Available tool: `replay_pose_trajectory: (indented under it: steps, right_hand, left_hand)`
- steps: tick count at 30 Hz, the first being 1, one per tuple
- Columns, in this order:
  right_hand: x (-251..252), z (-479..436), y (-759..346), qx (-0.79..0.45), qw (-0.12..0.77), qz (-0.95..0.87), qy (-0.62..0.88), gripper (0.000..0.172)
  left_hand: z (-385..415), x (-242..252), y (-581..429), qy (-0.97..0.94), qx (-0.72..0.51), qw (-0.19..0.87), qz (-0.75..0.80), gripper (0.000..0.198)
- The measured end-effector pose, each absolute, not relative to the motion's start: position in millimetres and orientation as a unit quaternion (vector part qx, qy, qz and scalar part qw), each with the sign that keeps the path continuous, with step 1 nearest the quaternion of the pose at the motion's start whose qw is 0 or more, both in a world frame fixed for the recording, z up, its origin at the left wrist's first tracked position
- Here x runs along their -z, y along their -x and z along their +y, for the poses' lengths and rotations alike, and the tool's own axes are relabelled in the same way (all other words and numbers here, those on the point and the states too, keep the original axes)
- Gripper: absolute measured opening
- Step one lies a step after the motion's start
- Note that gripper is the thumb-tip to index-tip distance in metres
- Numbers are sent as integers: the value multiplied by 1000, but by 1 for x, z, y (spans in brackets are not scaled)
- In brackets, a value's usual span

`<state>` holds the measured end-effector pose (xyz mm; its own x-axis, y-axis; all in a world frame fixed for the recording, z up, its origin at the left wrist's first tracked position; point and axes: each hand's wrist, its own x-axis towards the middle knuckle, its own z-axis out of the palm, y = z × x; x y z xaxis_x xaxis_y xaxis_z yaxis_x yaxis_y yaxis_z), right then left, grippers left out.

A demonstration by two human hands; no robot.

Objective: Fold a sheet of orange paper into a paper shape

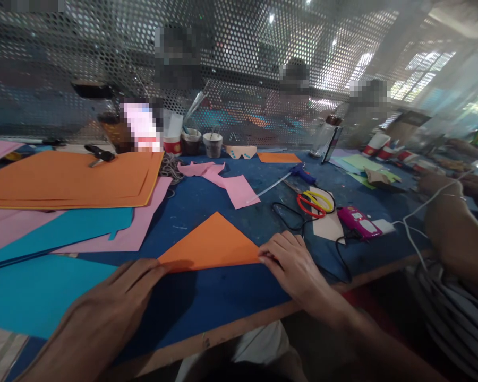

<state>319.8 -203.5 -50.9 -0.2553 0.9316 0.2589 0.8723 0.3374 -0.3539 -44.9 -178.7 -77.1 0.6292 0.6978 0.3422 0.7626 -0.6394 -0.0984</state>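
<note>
An orange sheet of paper (215, 245), folded into a triangle, lies on the blue tabletop (223, 297) with its peak pointing away from me. My left hand (131, 286) has its fingers closed on the left corner. At the opposite corner, my right hand (290, 262) pinches the paper between thumb and fingers. Blue paper (43, 292) lies beside and partly under my left forearm. Beyond the triangle is a pink paper piece (239, 191).
Stacked orange sheets (63, 178) are at left, with black-handled scissors (99, 155) on top. To the right lie a blue glue gun (302, 174), red-and-yellow scissors (316, 204) and a magenta power strip (358, 223) with cords. Another person's arm (450, 217) is at far right.
</note>
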Motion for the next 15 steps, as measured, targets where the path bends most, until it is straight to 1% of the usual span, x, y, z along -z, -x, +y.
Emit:
replay_pose_trajectory:
  steps: [2,8,15]
  right_hand:
    - [50,-206,-318,-45,203,-799,564,10]
    - [51,-215,-318,-7,161,-832,531,16]
    - [51,-219,-320,58,131,-845,515,20]
  left_hand:
    - [-185,83,47,898,118,119,-408,57]
    - [-198,86,44,896,98,94,-423,49]
    - [-203,79,29,892,102,83,-432,53]
